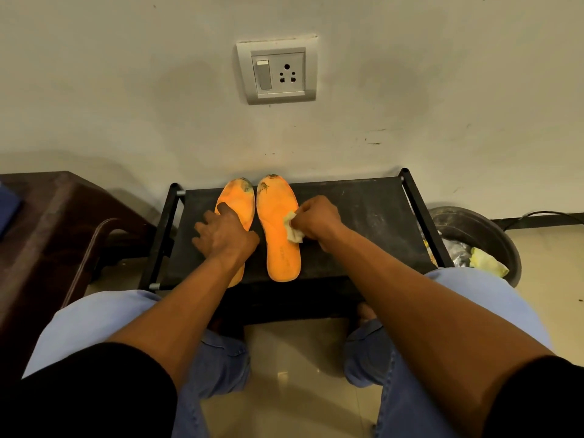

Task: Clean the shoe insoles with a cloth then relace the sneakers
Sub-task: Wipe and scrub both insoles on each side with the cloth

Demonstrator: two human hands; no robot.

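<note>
Nothing here can be read. The right-hand orange insole (279, 235) carries a small dark printed mark near its heel, but it is too faint and tiny to make out.

Two insoles lie side by side on a low rack (363, 216) against a wall: the left insole (238, 202) under the left hand (222, 233), the right insole (278, 235) under a cloth (293, 229) pinched by the right hand (317, 221). A bin (474, 238) stands right of the rack, a socket (277, 72) on the wall above.
</note>
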